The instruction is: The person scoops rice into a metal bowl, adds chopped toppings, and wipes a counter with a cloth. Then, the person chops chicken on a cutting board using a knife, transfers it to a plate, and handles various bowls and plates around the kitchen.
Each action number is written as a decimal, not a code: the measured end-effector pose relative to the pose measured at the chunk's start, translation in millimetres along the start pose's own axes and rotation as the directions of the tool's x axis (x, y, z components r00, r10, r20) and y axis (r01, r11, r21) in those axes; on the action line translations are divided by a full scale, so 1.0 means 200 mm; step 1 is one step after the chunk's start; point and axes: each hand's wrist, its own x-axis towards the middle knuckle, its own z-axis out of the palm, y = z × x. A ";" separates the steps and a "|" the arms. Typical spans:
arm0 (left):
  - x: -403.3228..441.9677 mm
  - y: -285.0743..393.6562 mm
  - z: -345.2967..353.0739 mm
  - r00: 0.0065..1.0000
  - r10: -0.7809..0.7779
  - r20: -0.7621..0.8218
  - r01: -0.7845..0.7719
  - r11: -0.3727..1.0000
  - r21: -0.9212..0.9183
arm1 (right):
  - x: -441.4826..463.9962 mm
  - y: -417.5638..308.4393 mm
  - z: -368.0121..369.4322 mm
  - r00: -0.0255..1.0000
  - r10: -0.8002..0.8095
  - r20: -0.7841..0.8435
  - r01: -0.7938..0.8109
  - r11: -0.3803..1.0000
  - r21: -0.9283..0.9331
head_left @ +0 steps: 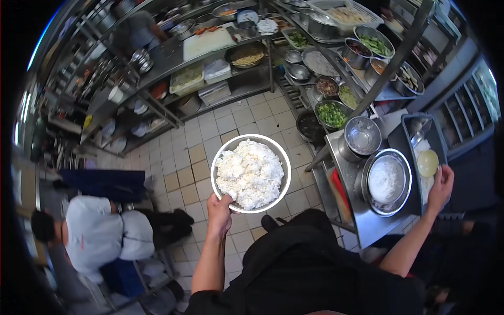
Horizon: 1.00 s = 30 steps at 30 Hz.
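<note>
My left hand grips the near rim of a round metal bowl heaped with white rice, its thumb over the edge. The bowl is held up above the tiled floor. At the right, my right hand has its fingers bent beside a pale yellow round bowl or scoop, which lies over a dark rectangular tub with white contents. Left of the tub, a metal basin with white contents sits on a steel table.
A person in a white shirt is at the lower left. An empty-looking metal pot stands at the table's far end. Beyond are bowls of chopped greens, a rack post and a long counter holding a white board.
</note>
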 end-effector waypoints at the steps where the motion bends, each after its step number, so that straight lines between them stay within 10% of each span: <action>1: 0.03 -0.03 -0.01 1.000 -0.005 0.001 0.005 1.000 -0.021 | -0.06 -0.04 0.05 0.999 -0.033 0.008 0.032 0.998 0.049; 8: 0.10 -0.16 -0.06 0.995 0.000 0.101 -0.002 1.000 0.017 | -0.50 -0.65 0.46 0.953 -0.010 0.304 -0.112 0.918 0.381; 13: 0.16 -0.22 -0.09 0.999 -0.021 0.050 0.018 0.998 0.056 | -0.50 -0.40 1.19 0.851 0.218 0.478 -0.430 0.812 0.394; 18: 0.39 -0.27 -0.12 0.996 -0.041 0.074 0.023 0.974 0.225 | -0.23 0.41 1.88 0.863 0.359 0.355 -0.356 0.931 -0.076; 21: 0.68 -0.26 0.06 0.978 -0.115 0.174 0.061 0.954 0.292 | -0.05 0.77 2.16 0.946 0.082 0.315 0.066 0.899 -0.434; 23: 0.84 -0.36 0.09 0.940 -0.182 0.290 0.075 0.936 0.343 | 0.02 0.72 2.14 0.664 0.570 0.484 -0.116 0.718 -0.687; 30: 1.50 -0.77 0.66 0.760 -0.398 0.514 0.077 0.840 0.536 | -0.01 0.88 2.29 0.685 0.579 0.442 -0.162 0.713 -0.683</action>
